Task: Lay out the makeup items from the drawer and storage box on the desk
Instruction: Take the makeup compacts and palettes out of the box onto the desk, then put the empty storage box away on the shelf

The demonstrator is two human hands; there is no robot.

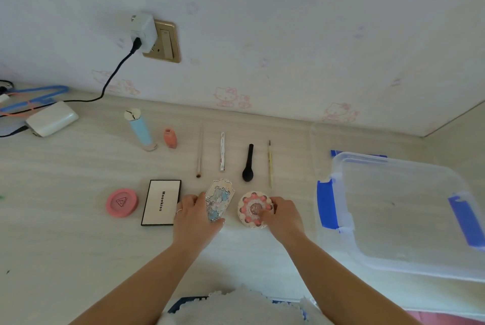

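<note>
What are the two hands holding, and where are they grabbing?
The left hand holds the blue illustrated palette by its left edge and near end. The right hand holds the round pink-and-white compact at its right rim.

The storage box (409, 209) runs off the right picture edge at the desk's right end. The left hand (195, 219) hides the decorated palette's (219, 200) near left corner, and blue cables (31, 99) are cut off at the left edge.

Brushes (248, 163) behind compacts (254, 209); box (393, 209) rightward
</note>
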